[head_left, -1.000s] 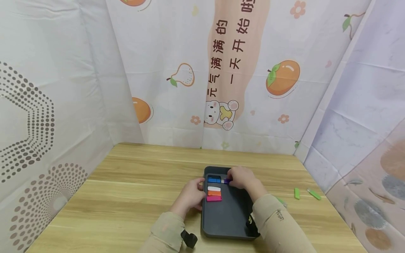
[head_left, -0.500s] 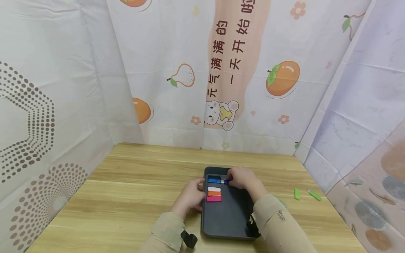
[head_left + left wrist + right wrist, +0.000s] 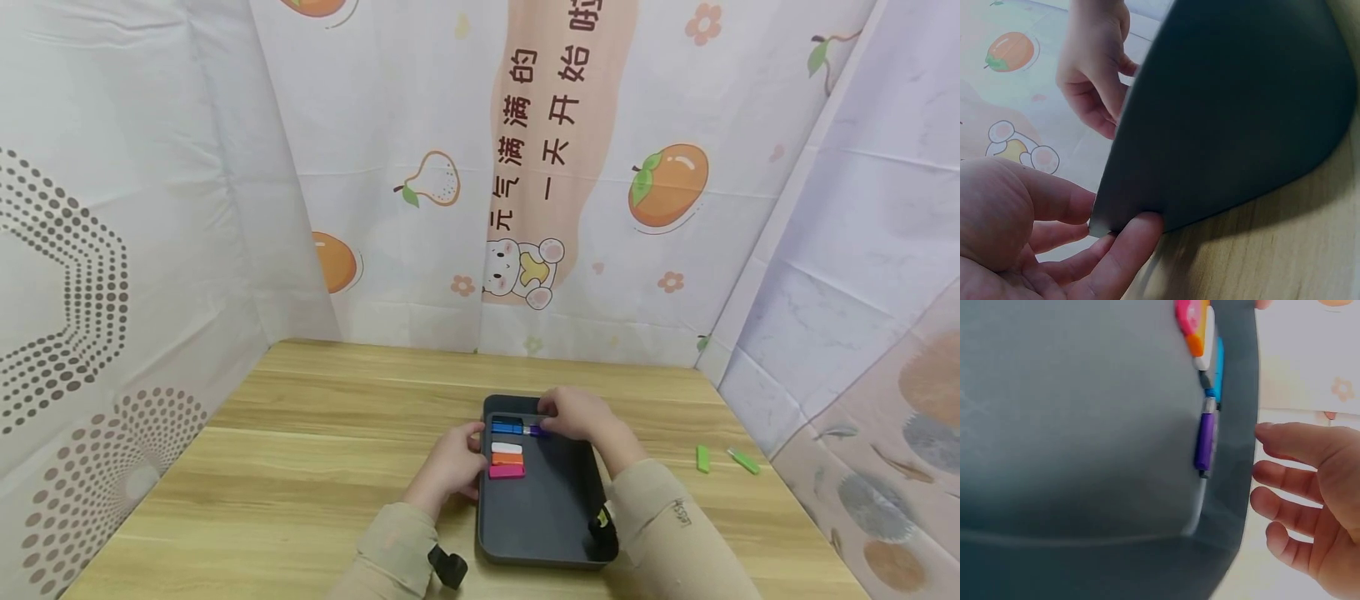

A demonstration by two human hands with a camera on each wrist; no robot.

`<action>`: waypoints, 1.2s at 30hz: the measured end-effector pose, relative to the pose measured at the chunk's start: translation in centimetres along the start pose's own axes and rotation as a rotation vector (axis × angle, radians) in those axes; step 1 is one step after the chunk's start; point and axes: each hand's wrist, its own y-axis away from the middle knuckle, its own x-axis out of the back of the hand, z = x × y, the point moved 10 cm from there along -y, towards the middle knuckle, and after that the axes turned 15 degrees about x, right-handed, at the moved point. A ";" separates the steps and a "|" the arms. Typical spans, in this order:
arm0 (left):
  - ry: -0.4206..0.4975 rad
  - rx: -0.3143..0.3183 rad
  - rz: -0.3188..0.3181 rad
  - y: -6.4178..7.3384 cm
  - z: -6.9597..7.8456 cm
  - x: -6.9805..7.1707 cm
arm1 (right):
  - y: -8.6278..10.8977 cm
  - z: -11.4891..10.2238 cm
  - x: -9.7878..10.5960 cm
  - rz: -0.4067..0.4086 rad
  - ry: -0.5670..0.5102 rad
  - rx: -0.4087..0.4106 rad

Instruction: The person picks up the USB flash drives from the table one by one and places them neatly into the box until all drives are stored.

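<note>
A dark grey rectangular tray [image 3: 542,517] stands on the wooden table. My left hand [image 3: 452,461] grips its left wall, with thumb and fingers at the edge in the left wrist view. Inside, at the far end, lies a purple USB stick [image 3: 1205,442] with a silver connector, end to end with a blue stick [image 3: 507,428]. My right hand [image 3: 1310,494] is at the far right corner, its loosely bent fingers apart and its fingertips right at the rim. Nothing shows between those fingers. White [image 3: 507,448], orange [image 3: 507,459] and pink [image 3: 507,472] pieces lie in a row along the tray's left side.
On the table to the right lie a short green piece [image 3: 702,458] and a green stick [image 3: 744,462] with a pale tip. Printed curtains [image 3: 420,267] stand behind and on both sides of the table. My right sleeve [image 3: 667,517] covers part of the table beside the tray.
My right hand has drawn slightly up and away from the purple USB stick, so more of the stick shows. The right forearm has shifted a little right. My left hand keeps its grip.
</note>
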 end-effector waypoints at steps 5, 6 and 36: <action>0.002 0.009 -0.001 -0.1 -0.2 0.0 | 0.5 -0.3 1.5 0.069 -0.066 0.045; 0.003 0.013 -0.002 -0.1 -0.2 0.0 | 0.6 -0.2 1.8 0.079 -0.076 0.051; -0.013 0.000 0.008 0.1 0.0 0.1 | 6.0 4.9 7.9 0.307 -0.082 -0.033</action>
